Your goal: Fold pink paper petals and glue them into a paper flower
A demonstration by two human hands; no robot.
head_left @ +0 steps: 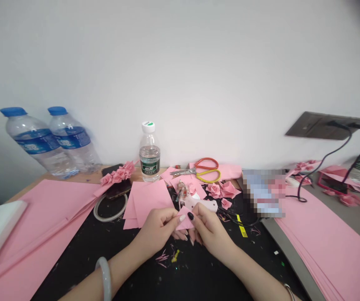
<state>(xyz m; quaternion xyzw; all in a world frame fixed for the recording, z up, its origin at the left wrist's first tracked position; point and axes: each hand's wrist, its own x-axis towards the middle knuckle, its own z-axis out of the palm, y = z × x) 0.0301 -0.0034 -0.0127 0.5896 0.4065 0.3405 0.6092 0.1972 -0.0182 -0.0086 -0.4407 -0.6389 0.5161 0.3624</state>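
Between my two hands, low over the black mat (198, 274), is a small piece of pink paper (185, 223). My left hand (159, 228) pinches its left side, thumb on top and fingers underneath. On the right side my right hand (209, 230) grips it the same way, its dark-nailed thumb near the other thumb. Just beyond my hands lies a pale pink glue gun (203, 205), partly hidden by them. Folded pink paper roses (214, 191) sit behind it. Scissors (195, 171) with one red and one yellow handle rest farther back. Pink paper squares (153, 198) are stacked at the left.
A small water bottle (150, 156) stands by the wall, and two larger bottles (71, 142) lean at the left. Large pink sheets (330, 234) lie on both sides. Cables run from the wall socket (317, 125). A tape roll (96, 211) and paper scraps (162, 258) are on the mat.
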